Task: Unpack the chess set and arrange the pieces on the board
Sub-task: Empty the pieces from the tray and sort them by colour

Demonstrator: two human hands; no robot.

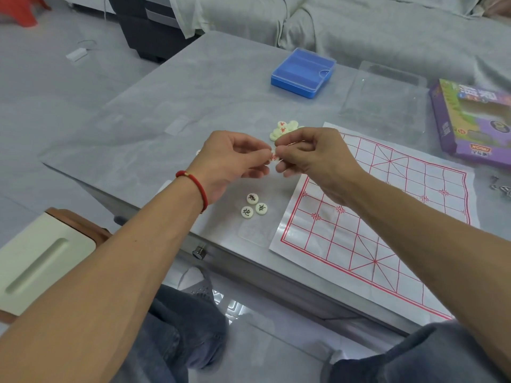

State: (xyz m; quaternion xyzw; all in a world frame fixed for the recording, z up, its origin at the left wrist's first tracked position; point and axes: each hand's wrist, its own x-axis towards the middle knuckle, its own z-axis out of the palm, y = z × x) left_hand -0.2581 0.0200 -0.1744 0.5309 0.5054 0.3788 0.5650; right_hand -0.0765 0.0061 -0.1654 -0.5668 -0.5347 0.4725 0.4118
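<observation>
A white paper board [373, 214] with a red grid lies on the table at the right, with no pieces on it. My left hand [229, 161] and my right hand [312, 158] meet above the table and pinch a small cream piece with red marking [273, 157] between their fingertips. Behind the hands sits a heap of cream pieces with red characters [284, 128]. Three cream pieces with black characters [253, 205] lie flat on the table below my left hand, left of the board.
A blue plastic box [302, 73] stands at the back of the table. A clear lid [387, 98] lies to its right. A purple game box [470, 123] sits at the far right. The table's front edge [249, 261] runs over my knees.
</observation>
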